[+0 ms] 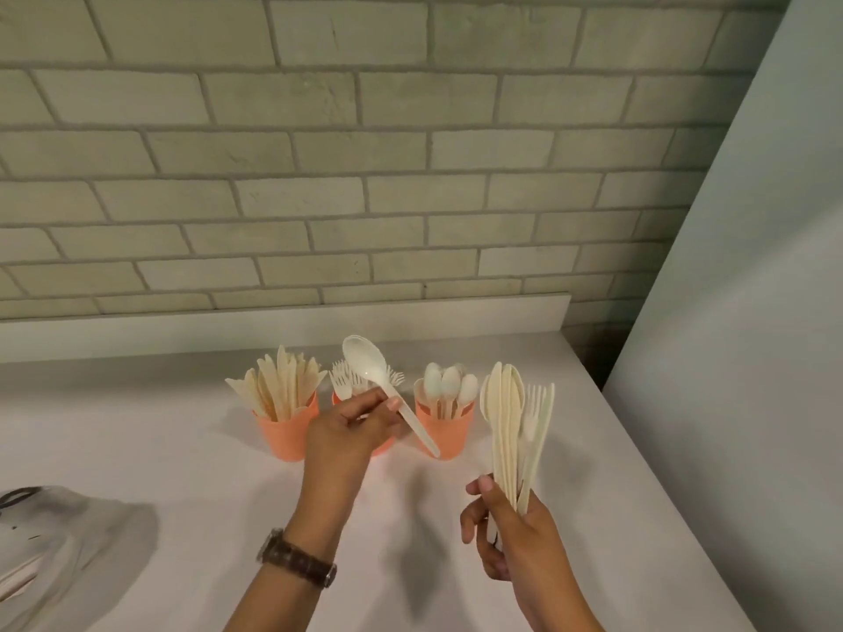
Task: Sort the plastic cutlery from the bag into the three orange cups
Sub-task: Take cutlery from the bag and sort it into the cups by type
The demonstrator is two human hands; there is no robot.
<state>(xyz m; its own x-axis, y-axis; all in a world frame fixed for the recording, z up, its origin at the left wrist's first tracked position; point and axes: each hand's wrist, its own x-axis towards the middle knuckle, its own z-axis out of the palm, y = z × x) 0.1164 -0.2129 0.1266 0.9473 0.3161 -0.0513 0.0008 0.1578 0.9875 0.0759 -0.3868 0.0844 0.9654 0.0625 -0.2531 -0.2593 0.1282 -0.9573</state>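
1. Pinching a white spoon (370, 371) by its handle with the left hand (346, 433), fingers curled, round end pointing up.
2. Holding that spoon up in front of the middle cup (385, 447) and not touching any cup with it.
3. Gripping a bunch of cream cutlery (511, 421) in the right hand (513, 531), fingers wrapped round the handles, tips pointing up.
4. Showing a fork on the right side of that bunch; not telling the other pieces apart, since they overlap.
5. Holding the two hands apart, the left one by the cups, the right one nearer and off to the right.
6. Seeing three orange cups standing close together in a row on the white counter (182, 449).
7. Seeing knives (283, 385) standing in the left cup (285, 433), forks (342, 380) in the middle cup, and spoons (449, 383) in the right cup (444, 428).
8. Hiding most of the middle cup behind the left hand.
9. Seeing a grey bag (68, 540) lying on the counter at the near left, well apart from the cups.
10. Wearing a dark watch (296, 558) on the left wrist.
11. Facing a pale brick wall (319, 175) behind the counter.
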